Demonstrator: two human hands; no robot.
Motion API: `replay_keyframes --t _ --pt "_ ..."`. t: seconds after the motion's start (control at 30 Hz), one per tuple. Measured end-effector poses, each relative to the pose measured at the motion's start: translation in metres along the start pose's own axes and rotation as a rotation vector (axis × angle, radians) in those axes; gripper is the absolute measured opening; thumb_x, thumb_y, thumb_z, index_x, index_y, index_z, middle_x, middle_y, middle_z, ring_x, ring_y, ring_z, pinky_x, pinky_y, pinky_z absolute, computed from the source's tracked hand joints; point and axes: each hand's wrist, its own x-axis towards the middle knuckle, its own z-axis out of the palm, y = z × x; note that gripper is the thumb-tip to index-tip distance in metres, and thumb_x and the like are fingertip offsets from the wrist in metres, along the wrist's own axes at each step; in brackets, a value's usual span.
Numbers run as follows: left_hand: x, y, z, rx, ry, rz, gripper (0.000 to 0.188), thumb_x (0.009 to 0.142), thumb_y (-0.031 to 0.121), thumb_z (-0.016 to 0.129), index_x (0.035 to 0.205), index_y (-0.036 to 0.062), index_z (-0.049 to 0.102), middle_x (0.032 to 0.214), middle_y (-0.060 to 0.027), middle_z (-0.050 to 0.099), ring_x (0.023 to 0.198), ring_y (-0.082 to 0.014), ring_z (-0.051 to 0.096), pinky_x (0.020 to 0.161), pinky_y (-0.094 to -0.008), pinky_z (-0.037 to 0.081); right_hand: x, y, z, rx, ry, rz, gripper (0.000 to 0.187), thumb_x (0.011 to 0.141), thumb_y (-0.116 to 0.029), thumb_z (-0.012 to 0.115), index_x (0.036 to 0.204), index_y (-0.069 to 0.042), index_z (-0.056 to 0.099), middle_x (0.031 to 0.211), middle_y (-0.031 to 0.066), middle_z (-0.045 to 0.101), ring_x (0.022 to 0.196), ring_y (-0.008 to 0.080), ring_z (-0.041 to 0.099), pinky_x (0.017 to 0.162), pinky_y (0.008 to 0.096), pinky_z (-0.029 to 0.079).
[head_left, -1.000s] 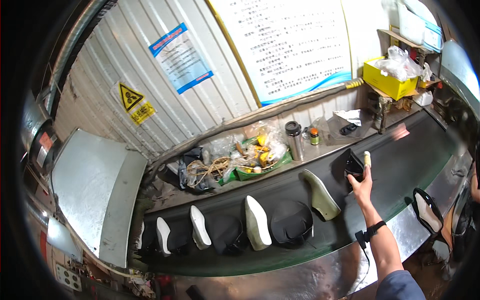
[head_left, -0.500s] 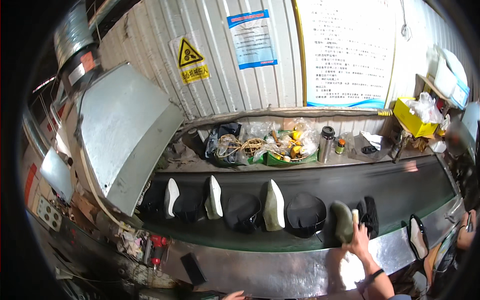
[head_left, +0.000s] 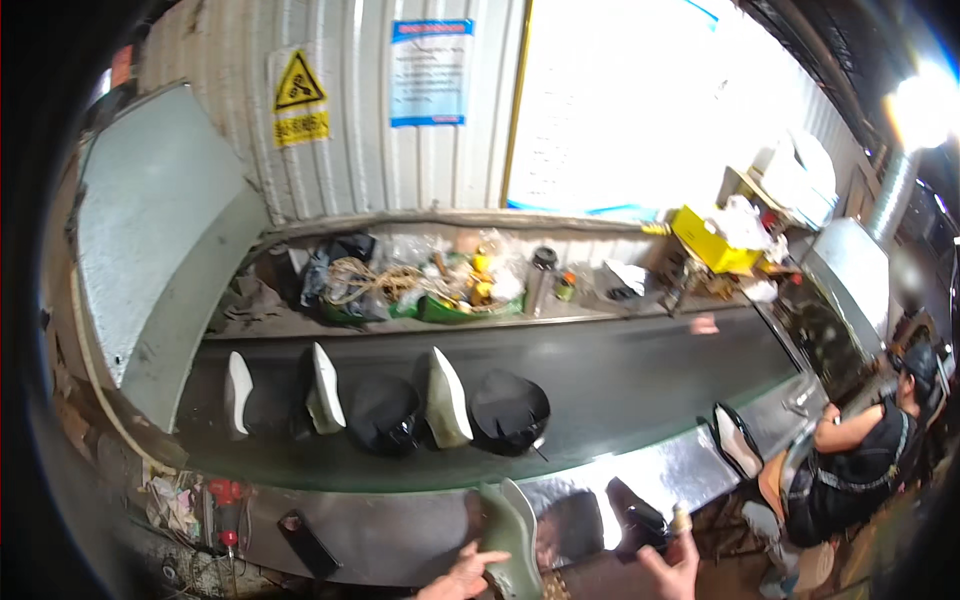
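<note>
Belt (head_left: 630, 370), long, dark, flat, w/ pale wedge-shaped soles (head_left: 325, 392) & rounded blk uppers (head_left: 512, 405) in a row; shiny steel ledge (head_left: 400, 530) along near side. White corrugated wall (head_left: 360, 160) behind, grey sheet-metal hood (head_left: 160, 230) at L, person in blk top (head_left: 860, 450) far R. By ledge's near edge: L hand (head_left: 462, 577) holds olive-green curved sole (head_left: 512, 540), forefinger against it, thumb hidden; R hand (head_left: 675, 572) pinches glossy blk upper (head_left: 637, 520), thumb & fingers apart around it.

Left fingers (head_left: 491, 557) hold a green sole (head_left: 512, 530), right fingers (head_left: 656, 566) a glossy black upper (head_left: 636, 514).
</note>
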Motion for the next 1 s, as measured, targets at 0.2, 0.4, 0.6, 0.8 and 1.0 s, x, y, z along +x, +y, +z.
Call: replay_keyframes --t 0.2,0.4,0.6,0.8,1.0 --pt "-0.007 -0.001 0.034 0.352 0.335 0.269 0.071 0.071 -0.009 0.074 0.134 0.0022 0.042 0.109 -0.0128 0.062 0.104 -0.0278 0.063 0.089 -0.0454 0.054 -0.005 0.113 -0.06 0.78 0.205 0.848 0.079 0.098 -0.001 0.056 0.15 -0.049 0.021 0.108 -0.0045 0.054 0.065 0.0068 0.054 0.097 0.063 0.047" --pt "-0.018 0.01 0.015 -0.031 -0.045 0.018 0.041 0.081 0.003 0.063 0.122 0.0026 0.057 0.112 -0.0143 0.062 0.103 -0.0306 0.063 0.092 -0.0483 0.051 -0.018 0.118 -0.052 0.792 0.181 0.819 0.089 0.098 -0.001 0.055 0.155 -0.05 0.008 0.131 -0.0004 0.05 0.078 0.0111 0.061 0.102 0.0704 0.041" --pt "-0.051 0.008 -0.013 -0.197 -0.193 -0.064 0.058 0.083 0.017 0.066 0.136 -0.0004 0.05 0.127 -0.019 0.06 0.115 -0.0348 0.061 0.102 -0.049 0.048 -0.005 0.126 -0.045 0.718 0.155 0.802 0.081 0.099 -0.004 0.053 0.157 -0.042 0.01 0.102 0.0028 0.063 0.093 0.0188 0.064 0.098 0.0658 0.044" --pt "-0.086 0.01 0.012 -0.188 -0.318 0.099 0.078 0.082 0.041 0.069 0.142 -0.0037 0.044 0.137 -0.0224 0.055 0.12 -0.0353 0.059 0.104 -0.0506 0.047 0.0 0.123 -0.041 0.669 0.106 0.791 0.087 0.098 -0.004 0.052 0.159 -0.038 0.0 0.145 0.0072 0.047 0.117 0.0261 0.059 0.1 0.0658 0.042" --pt "-0.111 0.027 0.035 -0.429 -0.514 0.226 0.079 0.083 0.04 0.065 0.146 0.0005 0.038 0.135 -0.0207 0.055 0.113 -0.0323 0.063 0.1 -0.0473 0.051 0.004 0.124 -0.045 0.778 0.138 0.819 0.068 0.103 -0.013 0.047 0.157 -0.041 0.015 0.137 0.0038 0.055 0.118 0.0273 0.06 0.093 0.0644 0.048"
